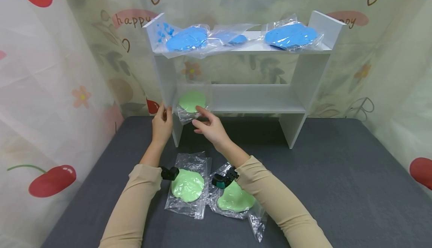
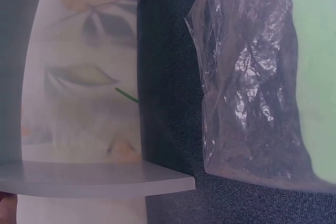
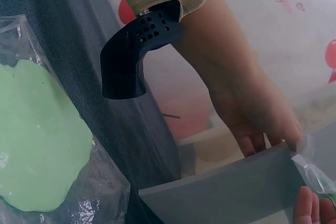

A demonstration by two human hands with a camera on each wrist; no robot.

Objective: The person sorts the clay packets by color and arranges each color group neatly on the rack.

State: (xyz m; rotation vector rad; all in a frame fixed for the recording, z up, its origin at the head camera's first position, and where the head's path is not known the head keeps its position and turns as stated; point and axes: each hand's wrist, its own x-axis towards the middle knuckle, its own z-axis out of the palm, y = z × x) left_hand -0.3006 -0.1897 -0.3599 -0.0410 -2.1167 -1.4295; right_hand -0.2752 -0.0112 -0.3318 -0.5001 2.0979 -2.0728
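Note:
A clear bag with a flat round of pale green, slime-like material (image 1: 192, 101) lies at the left end of the middle board of a white shelf unit (image 1: 249, 98). My right hand (image 1: 214, 130) is at its front edge, the index fingertip touching the bag and the thumb spread below. My left hand (image 1: 162, 126) grips the front edge of the unit's left side panel (image 3: 220, 190), beside the bag. Two more bags of green material, a left one (image 1: 187, 185) and a right one (image 1: 236, 197), lie on the table beneath my forearms.
Along the top board lie bags of blue material, a left one (image 1: 187, 39), a middle one (image 1: 233, 38) and a right one (image 1: 291, 36). The dark table (image 1: 337, 173) extends to both sides. Printed curtains (image 1: 60, 90) surround it. A thin cord (image 1: 362, 107) hangs at the back right.

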